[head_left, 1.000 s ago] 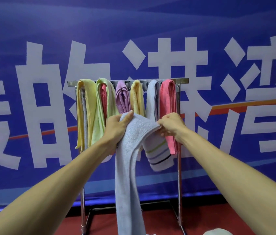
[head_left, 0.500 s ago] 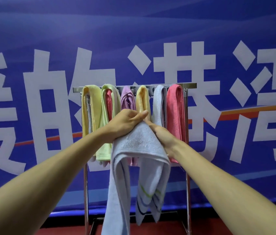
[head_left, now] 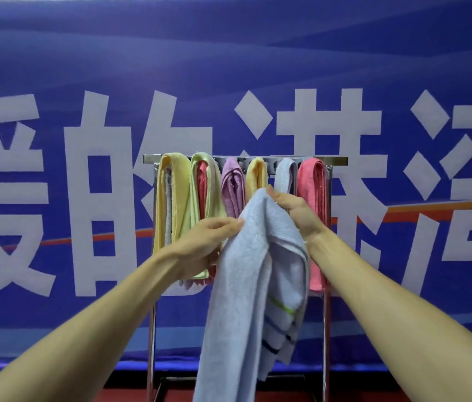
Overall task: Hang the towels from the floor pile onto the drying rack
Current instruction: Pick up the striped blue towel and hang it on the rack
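Observation:
I hold a pale blue towel (head_left: 243, 271) with green and dark stripes near one end in front of the metal drying rack (head_left: 336, 161). My left hand (head_left: 205, 242) pinches its left edge. My right hand (head_left: 295, 213) grips its top fold, raised close to the rack's bar. The towel hangs doubled, its long end dropping out of view at the bottom. On the rack hang a yellow towel (head_left: 171, 198), a light green towel (head_left: 208, 187) with a pink one inside, a purple towel (head_left: 232, 187), another yellow one (head_left: 256, 178), a grey-blue towel (head_left: 285, 175) and a pink towel (head_left: 314, 192).
A blue banner (head_left: 229, 68) with large white characters fills the wall right behind the rack. The rack's legs (head_left: 151, 343) stand on a red floor (head_left: 287, 396). The floor pile is out of view.
My right hand has lifted the towel's fold up toward the rack bar. My left hand has dropped lower and to the left on the towel's edge. The view has tilted up.

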